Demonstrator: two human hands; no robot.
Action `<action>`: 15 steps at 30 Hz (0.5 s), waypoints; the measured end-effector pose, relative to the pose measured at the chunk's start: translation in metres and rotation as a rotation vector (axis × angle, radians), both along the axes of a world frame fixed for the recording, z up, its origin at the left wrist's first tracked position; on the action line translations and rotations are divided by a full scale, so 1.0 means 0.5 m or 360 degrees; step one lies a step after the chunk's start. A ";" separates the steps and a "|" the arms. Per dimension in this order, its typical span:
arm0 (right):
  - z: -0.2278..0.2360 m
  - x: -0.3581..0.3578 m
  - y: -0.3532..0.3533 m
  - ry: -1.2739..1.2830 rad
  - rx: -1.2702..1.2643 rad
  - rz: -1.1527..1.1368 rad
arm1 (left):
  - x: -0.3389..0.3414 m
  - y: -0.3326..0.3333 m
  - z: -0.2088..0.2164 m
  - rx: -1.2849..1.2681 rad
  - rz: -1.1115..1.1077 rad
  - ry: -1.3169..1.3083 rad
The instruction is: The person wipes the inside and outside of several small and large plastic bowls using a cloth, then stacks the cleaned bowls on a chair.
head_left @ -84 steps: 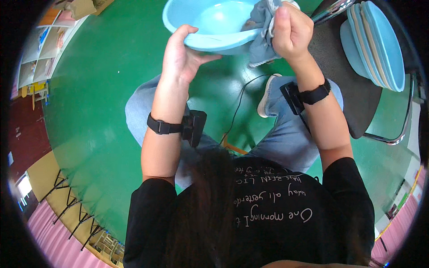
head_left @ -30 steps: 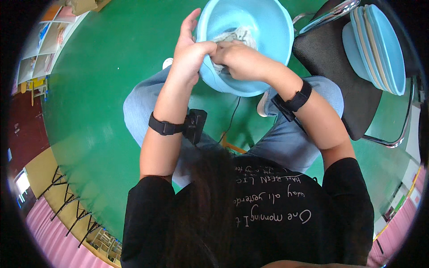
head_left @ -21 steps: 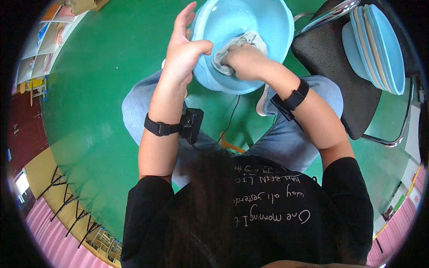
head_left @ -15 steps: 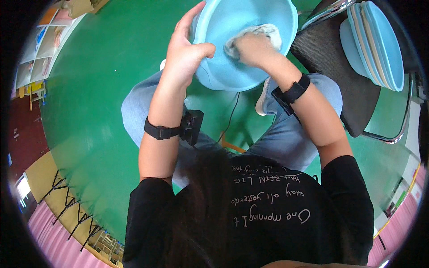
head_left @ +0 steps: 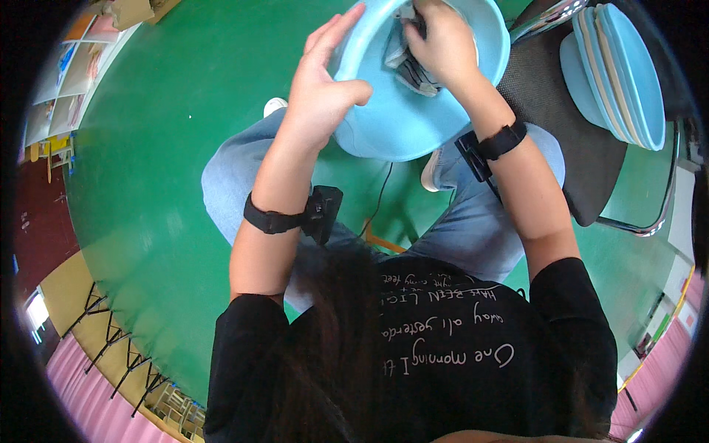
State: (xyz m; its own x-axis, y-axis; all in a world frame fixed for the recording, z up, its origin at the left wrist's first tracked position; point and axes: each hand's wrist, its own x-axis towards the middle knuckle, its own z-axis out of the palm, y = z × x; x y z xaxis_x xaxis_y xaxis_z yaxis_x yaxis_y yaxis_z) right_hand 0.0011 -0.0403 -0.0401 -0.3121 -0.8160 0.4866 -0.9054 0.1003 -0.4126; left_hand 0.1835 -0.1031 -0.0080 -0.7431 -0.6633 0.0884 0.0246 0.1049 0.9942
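A light blue bowl (head_left: pixel 413 111) is tilted up in front of me, above my knees. My left hand (head_left: pixel 325 81) grips its left rim, thumb inside, fingers spread along the outside. My right hand (head_left: pixel 443 40) is inside the bowl near its upper edge, pressing a grey cloth (head_left: pixel 410 66) against the inner wall. Both wrists wear black bands with small black boxes.
A stack of several light blue bowls (head_left: pixel 613 74) stands on a black chair (head_left: pixel 583 162) with a chrome frame at my right. A green floor (head_left: pixel 162 162) lies below, with a black cable and a white shoe by my feet. Shelves with coloured items are at far left.
Earlier the cloth was held beside the bowl. Since then my right hand took it inside and rubbed from the middle toward the upper rim, while the bowl tilted further up.
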 end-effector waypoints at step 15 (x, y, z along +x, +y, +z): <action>-0.107 0.112 0.022 0.0005 0.0772 0.0665 | 0.001 -0.023 0.018 0.0314 0.0042 0.0092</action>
State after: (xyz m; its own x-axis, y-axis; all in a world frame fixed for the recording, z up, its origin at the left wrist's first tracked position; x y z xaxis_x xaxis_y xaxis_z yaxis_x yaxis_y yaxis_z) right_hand 0.0573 -0.0291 -0.0937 0.0810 -0.9962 0.0318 -0.9095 -0.0869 -0.4064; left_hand 0.1839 -0.1146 0.0009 -0.7226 -0.6912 -0.0031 0.0820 -0.0901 0.9926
